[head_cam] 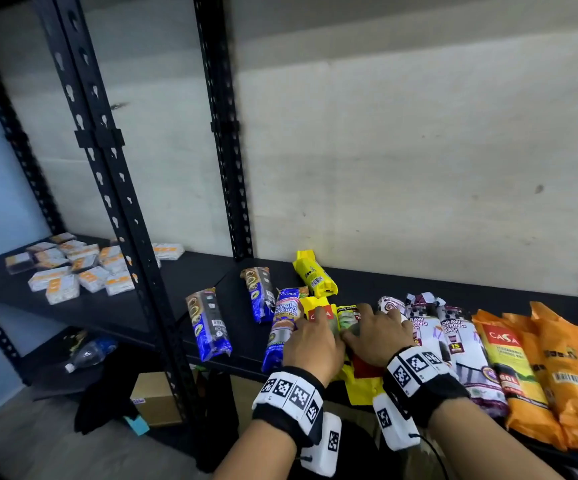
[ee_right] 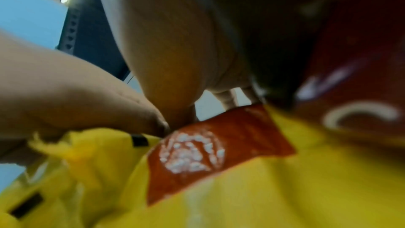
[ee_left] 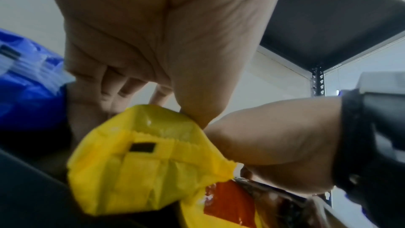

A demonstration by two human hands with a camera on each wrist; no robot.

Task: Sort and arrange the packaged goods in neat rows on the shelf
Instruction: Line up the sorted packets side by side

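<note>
While both hands lie side by side at the front edge of the black shelf (head_cam: 162, 299), the left hand (head_cam: 310, 344) rests palm-down on a yellow packet (head_cam: 311, 308) with a red label, its fingers straight over the top; the left wrist view shows the fingers (ee_left: 122, 91) only loosely bent above the crinkled yellow end (ee_left: 140, 159) of that packet, not curled round it. The right hand (head_cam: 377, 337) lies flat on a second yellow packet (head_cam: 347, 315) with a green picture, touching the first; its fingers spread forward, the thumb beside the left hand. The right wrist view is blurred and shows only yellow wrap and a red patch (ee_right: 210, 146) under the palm.

Measured from the yellow pair: just to the left lies a blue roll pack (head_cam: 282, 327), touching it, and further left two more blue packs (head_cam: 209, 329) lie apart at loose angles. Behind the pair a yellow roll (head_cam: 315, 277) lies tilted near the wall. To the right come white drawstring-bag packs (head_cam: 453, 344) side by side, then orange packs (head_cam: 540, 368) overlapping one another to the shelf's right end. Far to the left, beyond a black slotted upright (head_cam: 114, 188), a scatter of small white-and-orange packets (head_cam: 72, 268) lies on the neighbouring shelf board. Behind everything stands a pale, scuffed wall (head_cam: 401, 150). Below and left of the pair, a clear bottle (head_cam: 90, 355) lies on a lower board, and a cardboard box (head_cam: 155, 396) sits on the grey floor.
</note>
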